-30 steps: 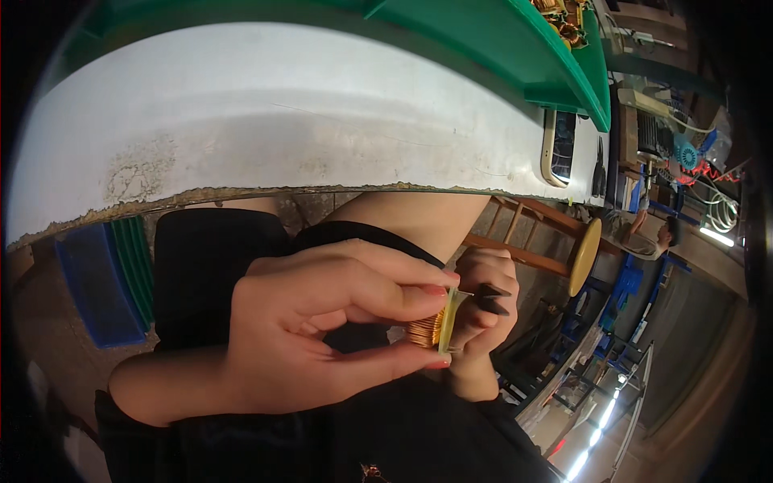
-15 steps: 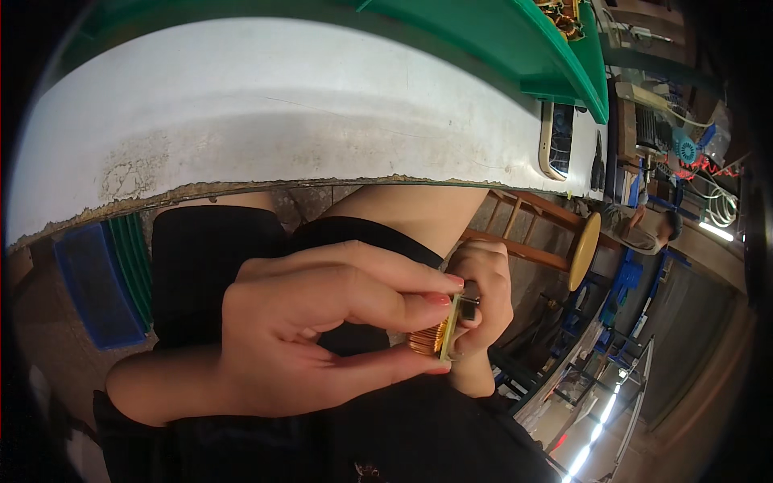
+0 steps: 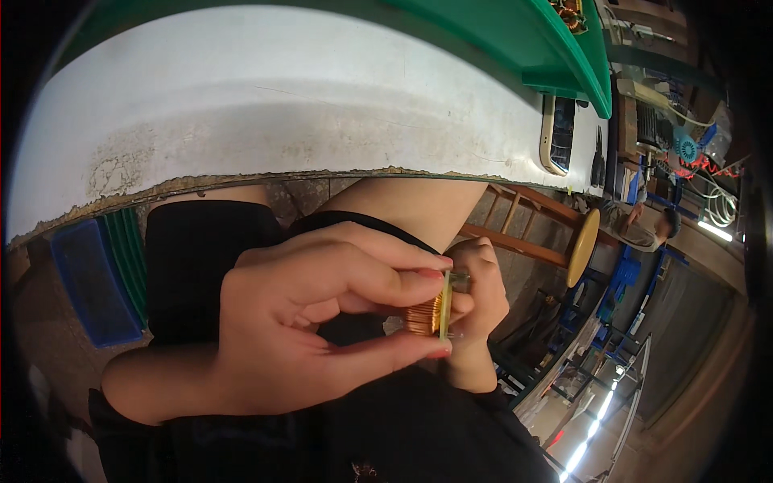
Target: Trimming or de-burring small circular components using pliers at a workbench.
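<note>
My left hand (image 3: 294, 314) comes in from the left and pinches a small circuit board (image 3: 445, 307) by its edges, thumb below and fingers above. A copper-wire coil (image 3: 423, 315) sits on the board's left face, inside the pinch. The board stands on edge, seen nearly side-on. My right hand (image 3: 483, 294) is curled close against the board's other face, with a finger near its middle. Most of its fingertips are hidden, so what they grip cannot be made out. Both hands are above my lap, in front of the table edge.
A white table (image 3: 266, 121) with a chipped front edge spans the top. On it are a green tray (image 3: 555, 60) with copper coils (image 3: 570, 14) and a phone (image 3: 557, 135). A wooden stool (image 3: 584, 248) stands at right, a blue crate (image 3: 97, 282) at left. Another person (image 3: 644, 225) is far right.
The board has turned slightly more upright and shifted a little left and up with both hands. A dark part on its right face, seen before, is now mostly hidden by my right fingers.
</note>
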`<state>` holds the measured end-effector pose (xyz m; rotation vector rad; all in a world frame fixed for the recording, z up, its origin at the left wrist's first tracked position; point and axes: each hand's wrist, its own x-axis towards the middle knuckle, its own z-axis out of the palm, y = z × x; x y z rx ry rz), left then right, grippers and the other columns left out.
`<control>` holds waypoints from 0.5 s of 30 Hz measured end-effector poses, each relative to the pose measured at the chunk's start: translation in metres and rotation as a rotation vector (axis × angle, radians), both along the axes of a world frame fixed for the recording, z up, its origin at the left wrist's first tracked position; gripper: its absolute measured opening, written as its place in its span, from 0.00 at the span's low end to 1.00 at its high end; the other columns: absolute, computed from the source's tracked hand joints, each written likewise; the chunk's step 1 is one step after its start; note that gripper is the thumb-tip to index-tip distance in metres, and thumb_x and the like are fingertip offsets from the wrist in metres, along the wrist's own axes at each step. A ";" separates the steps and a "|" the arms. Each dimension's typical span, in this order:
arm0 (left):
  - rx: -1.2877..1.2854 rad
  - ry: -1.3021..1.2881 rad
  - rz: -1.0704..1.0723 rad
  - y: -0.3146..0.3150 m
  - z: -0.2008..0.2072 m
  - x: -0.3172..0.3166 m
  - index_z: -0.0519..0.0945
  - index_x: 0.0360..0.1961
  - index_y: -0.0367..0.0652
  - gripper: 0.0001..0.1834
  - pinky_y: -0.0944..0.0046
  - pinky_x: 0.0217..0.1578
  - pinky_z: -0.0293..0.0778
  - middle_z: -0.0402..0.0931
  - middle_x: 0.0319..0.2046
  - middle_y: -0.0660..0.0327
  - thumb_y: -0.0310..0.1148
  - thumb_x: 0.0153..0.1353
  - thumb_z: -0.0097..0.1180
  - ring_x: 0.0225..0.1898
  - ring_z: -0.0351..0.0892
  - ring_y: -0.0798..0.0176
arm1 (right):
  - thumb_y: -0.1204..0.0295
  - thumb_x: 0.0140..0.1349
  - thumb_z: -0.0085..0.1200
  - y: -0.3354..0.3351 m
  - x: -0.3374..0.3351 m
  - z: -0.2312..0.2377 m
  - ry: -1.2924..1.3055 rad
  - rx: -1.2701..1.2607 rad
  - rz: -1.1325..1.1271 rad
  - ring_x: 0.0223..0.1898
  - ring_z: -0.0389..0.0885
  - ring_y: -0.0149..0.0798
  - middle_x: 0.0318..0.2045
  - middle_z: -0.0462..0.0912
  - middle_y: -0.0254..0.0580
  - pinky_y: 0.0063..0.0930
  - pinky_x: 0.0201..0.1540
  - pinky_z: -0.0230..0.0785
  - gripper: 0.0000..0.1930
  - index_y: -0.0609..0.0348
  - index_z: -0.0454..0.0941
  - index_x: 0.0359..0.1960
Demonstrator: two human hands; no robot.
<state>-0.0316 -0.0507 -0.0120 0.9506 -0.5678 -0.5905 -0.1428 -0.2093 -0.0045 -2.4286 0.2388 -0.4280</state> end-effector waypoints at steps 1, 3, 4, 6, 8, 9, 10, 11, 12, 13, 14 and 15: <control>0.001 -0.015 0.005 0.000 0.001 0.000 0.75 0.36 0.36 0.23 0.69 0.36 0.77 0.75 0.43 0.47 0.16 0.36 0.69 0.35 0.79 0.59 | 0.54 0.67 0.38 -0.001 -0.001 0.000 -0.010 0.104 -0.014 0.27 0.67 0.41 0.27 0.72 0.45 0.33 0.33 0.65 0.22 0.64 0.71 0.31; 0.002 -0.029 0.009 0.000 0.001 0.001 0.74 0.36 0.36 0.23 0.69 0.37 0.77 0.75 0.43 0.48 0.17 0.36 0.70 0.36 0.79 0.59 | 0.54 0.67 0.38 -0.003 -0.003 0.001 -0.019 0.207 -0.029 0.27 0.67 0.41 0.27 0.72 0.45 0.33 0.33 0.65 0.22 0.64 0.70 0.31; 0.006 -0.041 0.023 0.000 0.002 0.002 0.74 0.36 0.36 0.23 0.69 0.37 0.77 0.75 0.42 0.48 0.17 0.36 0.70 0.36 0.79 0.59 | 0.55 0.67 0.38 -0.002 -0.003 0.002 -0.025 0.197 0.006 0.28 0.68 0.42 0.27 0.72 0.45 0.33 0.34 0.65 0.22 0.64 0.70 0.31; 0.014 -0.066 0.051 -0.001 0.002 0.003 0.74 0.36 0.36 0.23 0.68 0.37 0.77 0.75 0.41 0.49 0.18 0.36 0.71 0.36 0.79 0.58 | 0.55 0.67 0.38 -0.002 -0.005 0.003 -0.038 0.175 0.077 0.29 0.68 0.42 0.28 0.72 0.45 0.33 0.35 0.65 0.21 0.64 0.70 0.32; 0.018 -0.076 0.062 -0.001 0.002 0.003 0.74 0.36 0.36 0.23 0.68 0.37 0.77 0.75 0.41 0.50 0.18 0.36 0.71 0.36 0.79 0.58 | 0.55 0.67 0.38 -0.002 -0.007 0.003 -0.043 0.166 0.109 0.29 0.68 0.43 0.28 0.72 0.46 0.34 0.36 0.65 0.21 0.64 0.70 0.32; 0.022 -0.085 0.059 -0.001 0.002 0.003 0.74 0.36 0.36 0.23 0.68 0.37 0.77 0.75 0.41 0.50 0.19 0.36 0.71 0.36 0.79 0.58 | 0.55 0.67 0.38 -0.002 -0.007 0.002 -0.041 0.138 0.128 0.29 0.69 0.43 0.28 0.72 0.46 0.34 0.36 0.65 0.21 0.64 0.70 0.32; 0.026 -0.093 0.055 -0.001 0.002 0.002 0.74 0.36 0.36 0.23 0.68 0.37 0.77 0.75 0.40 0.51 0.19 0.36 0.71 0.37 0.79 0.57 | 0.55 0.67 0.38 -0.002 -0.007 0.001 -0.038 0.110 0.146 0.30 0.69 0.44 0.28 0.72 0.46 0.34 0.37 0.65 0.21 0.64 0.71 0.32; 0.030 -0.102 0.051 -0.001 0.002 0.002 0.75 0.36 0.36 0.23 0.68 0.37 0.77 0.75 0.40 0.51 0.19 0.36 0.72 0.37 0.79 0.57 | 0.55 0.67 0.38 -0.003 -0.007 0.000 -0.035 0.082 0.165 0.30 0.69 0.44 0.28 0.72 0.46 0.34 0.37 0.65 0.21 0.64 0.71 0.32; 0.033 -0.111 0.047 -0.001 0.002 0.002 0.75 0.36 0.36 0.23 0.69 0.37 0.77 0.75 0.40 0.51 0.20 0.36 0.72 0.37 0.79 0.57 | 0.55 0.67 0.38 -0.003 -0.007 0.000 -0.033 0.054 0.183 0.30 0.69 0.45 0.29 0.72 0.46 0.34 0.38 0.65 0.21 0.64 0.71 0.31; 0.034 -0.111 0.046 0.000 0.002 0.002 0.75 0.36 0.36 0.23 0.69 0.37 0.77 0.75 0.40 0.51 0.20 0.36 0.72 0.37 0.79 0.57 | 0.55 0.67 0.38 -0.003 -0.006 -0.001 -0.033 0.055 0.181 0.30 0.69 0.45 0.29 0.72 0.46 0.34 0.38 0.65 0.21 0.64 0.71 0.31; 0.041 -0.114 0.034 0.000 0.002 0.003 0.75 0.36 0.36 0.23 0.69 0.37 0.77 0.75 0.40 0.51 0.20 0.36 0.72 0.38 0.79 0.57 | 0.55 0.67 0.39 -0.002 -0.004 0.000 -0.047 0.060 0.197 0.30 0.69 0.44 0.28 0.72 0.46 0.34 0.37 0.66 0.21 0.64 0.71 0.31; 0.048 -0.117 0.022 0.001 0.002 0.004 0.75 0.35 0.36 0.23 0.68 0.37 0.77 0.75 0.40 0.51 0.20 0.35 0.72 0.38 0.79 0.57 | 0.55 0.67 0.39 -0.002 -0.002 0.000 -0.062 0.065 0.213 0.29 0.69 0.44 0.28 0.72 0.46 0.34 0.37 0.66 0.21 0.64 0.71 0.31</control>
